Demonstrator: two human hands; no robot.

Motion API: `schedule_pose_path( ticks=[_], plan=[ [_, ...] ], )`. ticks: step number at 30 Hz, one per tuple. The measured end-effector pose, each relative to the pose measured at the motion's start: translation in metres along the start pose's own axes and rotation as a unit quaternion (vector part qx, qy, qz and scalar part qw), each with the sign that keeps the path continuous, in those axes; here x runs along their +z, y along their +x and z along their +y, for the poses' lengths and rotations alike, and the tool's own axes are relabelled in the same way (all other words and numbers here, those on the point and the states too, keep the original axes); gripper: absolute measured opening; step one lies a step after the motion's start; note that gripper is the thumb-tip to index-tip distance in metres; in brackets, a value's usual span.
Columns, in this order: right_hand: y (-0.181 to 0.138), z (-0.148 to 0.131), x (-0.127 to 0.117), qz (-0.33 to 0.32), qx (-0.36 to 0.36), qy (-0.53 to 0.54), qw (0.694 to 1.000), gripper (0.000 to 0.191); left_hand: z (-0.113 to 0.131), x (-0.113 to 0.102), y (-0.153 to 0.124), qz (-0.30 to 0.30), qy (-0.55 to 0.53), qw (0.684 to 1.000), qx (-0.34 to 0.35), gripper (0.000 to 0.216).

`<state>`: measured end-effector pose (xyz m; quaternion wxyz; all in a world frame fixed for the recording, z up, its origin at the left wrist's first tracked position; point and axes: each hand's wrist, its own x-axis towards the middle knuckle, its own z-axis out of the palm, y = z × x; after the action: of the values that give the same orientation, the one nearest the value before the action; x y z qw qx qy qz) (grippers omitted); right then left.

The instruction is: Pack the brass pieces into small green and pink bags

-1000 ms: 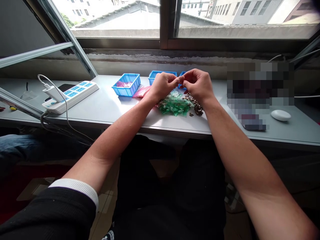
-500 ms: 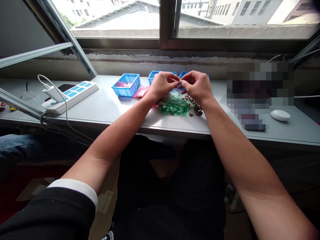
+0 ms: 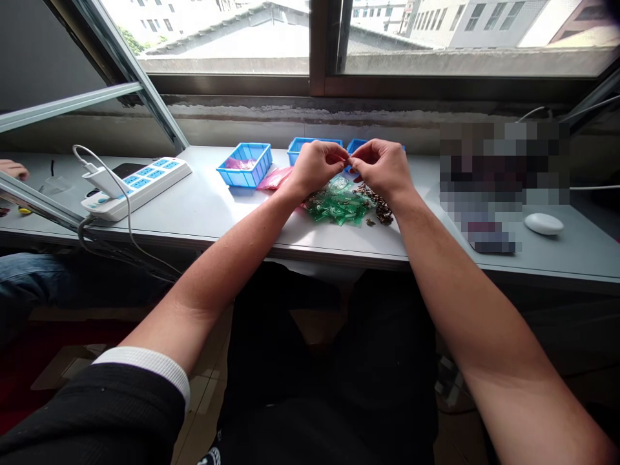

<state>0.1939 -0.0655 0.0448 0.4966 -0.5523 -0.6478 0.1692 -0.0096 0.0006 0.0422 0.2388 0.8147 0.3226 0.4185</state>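
Observation:
My left hand (image 3: pixel 314 166) and my right hand (image 3: pixel 382 166) meet fingertip to fingertip above the grey table (image 3: pixel 208 206). Both pinch something small between thumb and forefinger; I cannot make out what it is. Right below them lies a heap of small green plastic bags (image 3: pixel 339 205). A pile of small dark metal parts (image 3: pixel 380 203) lies beside it, under my right wrist. Behind my hands stand two blue trays (image 3: pixel 303 147), partly hidden by my fingers.
A third blue tray (image 3: pixel 247 164) holding pink bags stands to the left, with a pink bag (image 3: pixel 274 177) beside it. A white power strip (image 3: pixel 138 184) with a charger and cable lies further left. A white mouse (image 3: pixel 544 223) sits at the right. Another person's hand (image 3: pixel 12 169) shows at the far left edge.
My two hands have sunk slightly and stayed together at the fingertips. Another person's hand has come into view at the far left.

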Motion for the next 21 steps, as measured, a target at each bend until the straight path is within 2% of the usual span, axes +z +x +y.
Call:
schedule_pose_path(
  ticks=[3,9,15,19,21],
  plan=[
    [0.0015,0.0019,-0.0007,0.002,0.007,0.007,1.0,0.019,-0.0012,0.0006,0.0003,-0.005,-0.01,1.0,0.015,0.024],
    [0.0015,0.0038,-0.0013,-0.001,0.011,0.005,1.0,0.021,0.0017,0.0022,0.0018,0.004,-0.075,0.997,-0.008,0.044],
    [0.0001,-0.0003,-0.0009,0.021,0.011,0.009,1.0,0.018,0.0047,-0.0018,0.0012,0.026,-0.027,0.999,-0.018,0.022],
    [0.0004,-0.0033,-0.0015,0.039,-0.018,-0.004,0.999,0.016,0.0031,-0.0039,0.0002,-0.003,-0.011,1.0,-0.008,0.045],
    [0.0008,-0.0029,-0.0006,0.034,-0.038,0.0,0.999,0.018,0.0013,-0.0037,0.0003,-0.013,-0.026,1.0,-0.002,0.043]
  ],
)
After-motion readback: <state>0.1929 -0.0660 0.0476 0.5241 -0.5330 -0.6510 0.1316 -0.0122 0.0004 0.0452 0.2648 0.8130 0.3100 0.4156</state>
